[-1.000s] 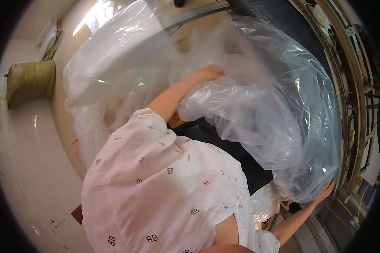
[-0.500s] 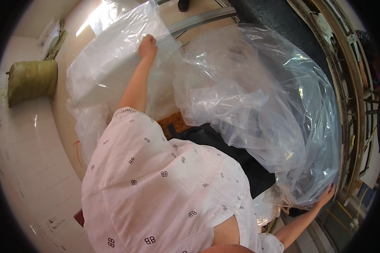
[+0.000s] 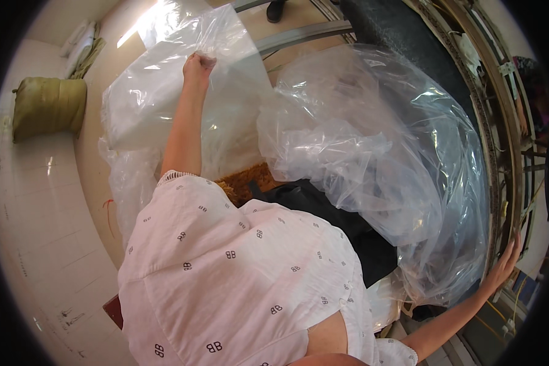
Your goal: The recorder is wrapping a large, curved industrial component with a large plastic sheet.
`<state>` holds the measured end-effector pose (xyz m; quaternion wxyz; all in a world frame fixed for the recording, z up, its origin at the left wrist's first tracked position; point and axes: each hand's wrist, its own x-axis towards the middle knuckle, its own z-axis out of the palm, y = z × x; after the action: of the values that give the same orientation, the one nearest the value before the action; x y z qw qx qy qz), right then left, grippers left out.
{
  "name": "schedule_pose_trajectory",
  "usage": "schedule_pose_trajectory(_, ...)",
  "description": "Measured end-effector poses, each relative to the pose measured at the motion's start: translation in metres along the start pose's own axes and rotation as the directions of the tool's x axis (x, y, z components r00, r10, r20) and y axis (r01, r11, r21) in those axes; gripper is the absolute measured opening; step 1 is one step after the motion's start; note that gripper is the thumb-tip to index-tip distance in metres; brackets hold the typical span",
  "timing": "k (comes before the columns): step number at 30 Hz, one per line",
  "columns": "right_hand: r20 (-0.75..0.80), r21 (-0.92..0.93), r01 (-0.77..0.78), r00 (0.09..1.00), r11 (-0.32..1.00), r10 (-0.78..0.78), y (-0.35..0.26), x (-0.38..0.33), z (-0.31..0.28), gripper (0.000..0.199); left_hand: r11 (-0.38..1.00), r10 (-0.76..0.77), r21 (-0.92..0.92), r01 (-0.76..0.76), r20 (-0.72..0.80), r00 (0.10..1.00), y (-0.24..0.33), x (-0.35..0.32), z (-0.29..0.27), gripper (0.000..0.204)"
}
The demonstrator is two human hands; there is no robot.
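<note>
My left hand (image 3: 198,67) is closed on the edge of a clear plastic sheet (image 3: 158,91), whose film gathers into creases at the fingers. The sheet spreads flat and shiny on the left and beyond that hand. Out to the right, my right hand (image 3: 504,266) has its fingers stretched out beside the long side rail (image 3: 497,134), apart from the plastic; whether it touches the rail I cannot tell. Between my hands lies a big crumpled heap of clear plastic film (image 3: 372,146), with black cloth (image 3: 341,222) on my lap in front of it.
A stuffed olive-green sack (image 3: 49,108) stands on the pale tiled floor (image 3: 43,244) at the left. Beyond the film are a metal rail (image 3: 308,35) and a dark panel (image 3: 402,49). Brown fuzzy material (image 3: 250,183) shows near my left arm. Yellow cords (image 3: 518,293) hang at the far right.
My left hand has shifted slightly left, the film now bunching at its fingers. My right hand has left the plastic heap's edge and reached outward to the rail, its fingers straightened.
</note>
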<state>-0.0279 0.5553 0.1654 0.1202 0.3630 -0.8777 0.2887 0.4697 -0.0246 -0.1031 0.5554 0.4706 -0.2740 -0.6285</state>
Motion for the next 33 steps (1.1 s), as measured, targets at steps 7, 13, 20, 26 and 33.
schedule_pose_trajectory(7, 0.246, 0.300, 0.093, 0.954, 0.950, -0.171, -0.139, 0.018, 0.049, 0.038, 0.999, -0.046, 0.019, 0.043, 0.206, 0.978, 0.043, -0.103, 0.080, 0.005)
schedule_pose_trajectory(13, 0.603, 0.714, -0.329, 0.738, 0.618, -0.304, -0.256, 0.016, 0.118, 0.037, 0.913, 0.101, 0.296, -0.280, 0.502, 0.859, 0.071, -0.226, 0.121, 0.010)
schedule_pose_trajectory(20, 0.838, 0.509, -0.767, 0.338, 0.391, -0.429, -0.307, -0.007, 0.222, 0.049, 0.951, -0.259, 0.298, 0.076, 0.910, -0.325, 0.086, -0.374, 0.157, 0.011)
schedule_pose_trajectory(26, 0.722, 0.691, -0.585, 0.591, 0.425, -0.359, -0.294, 0.012, 0.166, 0.034, 0.905, -0.410, 0.405, 0.127, 0.755, 0.511, 0.152, -0.344, 0.139, 0.025)
schedule_pose_trajectory(33, 0.421, 0.883, -0.343, 0.271, 0.322, -0.866, -0.278, -0.007, 0.085, 0.042, 0.438, -0.002, 0.329, -0.836, 0.931, 0.366, 0.091, -0.210, 0.151, 0.021)
